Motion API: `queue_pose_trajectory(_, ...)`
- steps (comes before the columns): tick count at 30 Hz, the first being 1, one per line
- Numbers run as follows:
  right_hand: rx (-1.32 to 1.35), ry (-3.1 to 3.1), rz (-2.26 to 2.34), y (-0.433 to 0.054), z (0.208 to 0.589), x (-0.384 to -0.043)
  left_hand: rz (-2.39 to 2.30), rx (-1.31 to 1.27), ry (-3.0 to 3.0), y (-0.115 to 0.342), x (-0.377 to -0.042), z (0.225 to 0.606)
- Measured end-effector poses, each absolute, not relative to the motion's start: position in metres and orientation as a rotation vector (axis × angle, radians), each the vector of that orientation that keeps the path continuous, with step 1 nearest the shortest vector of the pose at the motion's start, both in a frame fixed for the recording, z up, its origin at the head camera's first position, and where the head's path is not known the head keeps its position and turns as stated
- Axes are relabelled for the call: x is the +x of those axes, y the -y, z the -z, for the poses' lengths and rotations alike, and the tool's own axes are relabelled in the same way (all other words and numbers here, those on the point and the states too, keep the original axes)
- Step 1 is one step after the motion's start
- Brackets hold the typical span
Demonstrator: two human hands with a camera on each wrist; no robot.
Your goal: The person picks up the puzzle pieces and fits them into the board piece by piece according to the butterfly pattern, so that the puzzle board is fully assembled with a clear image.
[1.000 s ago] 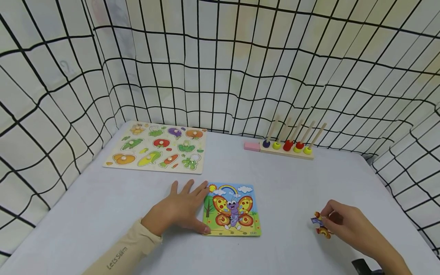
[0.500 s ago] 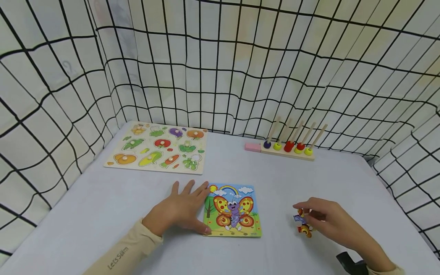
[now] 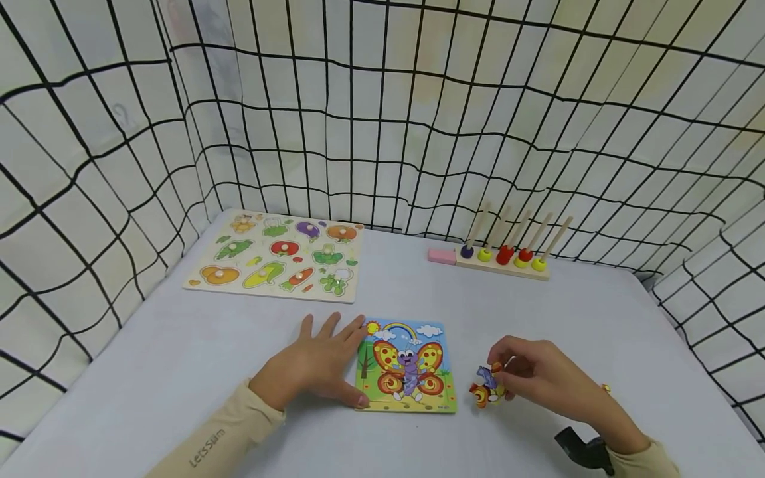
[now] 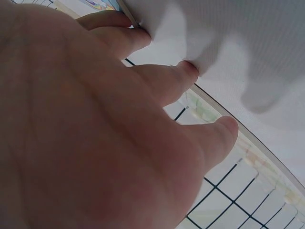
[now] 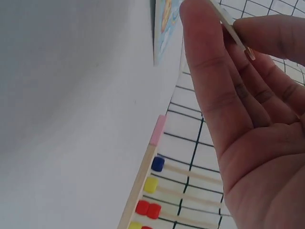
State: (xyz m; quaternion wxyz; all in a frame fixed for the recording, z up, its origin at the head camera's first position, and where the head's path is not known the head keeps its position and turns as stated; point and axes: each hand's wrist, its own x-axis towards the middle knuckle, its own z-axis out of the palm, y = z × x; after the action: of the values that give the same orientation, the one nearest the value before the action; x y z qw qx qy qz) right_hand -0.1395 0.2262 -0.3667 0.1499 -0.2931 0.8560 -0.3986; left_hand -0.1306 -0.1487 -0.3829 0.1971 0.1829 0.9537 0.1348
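A square butterfly puzzle board (image 3: 406, 365) lies in the middle of the table in the head view. My left hand (image 3: 317, 365) is spread flat along its left side, with the thumb at the lower left corner and fingertips at the upper left. To the right of the board, my right hand (image 3: 532, 372) pinches a small butterfly-coloured puzzle piece (image 3: 485, 384), purple, orange and yellow, between thumb and fingers. In the right wrist view the thin edge of this puzzle piece (image 5: 233, 31) shows between thumb and index finger; fingertips cover part of it.
A vegetable peg puzzle (image 3: 275, 255) lies at the back left. At the back right stands a wooden bead counter (image 3: 502, 262) with upright pegs, a pink block (image 3: 441, 255) at its left end. Black wire mesh (image 3: 376, 119) encloses the table's back and sides.
My right hand has moved left with the puzzle piece, closer to the butterfly board, and the piece has turned in its fingers. My left hand and the board have stayed in place.
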Motion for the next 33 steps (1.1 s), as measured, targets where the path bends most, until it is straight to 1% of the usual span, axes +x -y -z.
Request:
queue_pose_trajectory(15,-0.835,-2.290,1.322,-0.188,0.376,-0.140,-0.373,0.508,-2.659,0.149,-0.131,0.381)
queue_pose_trajectory(33,-0.818,-2.341,1.296,-0.152,0.394,-0.140,-0.377,0.502,-2.654,0.150,-0.131,0.383)
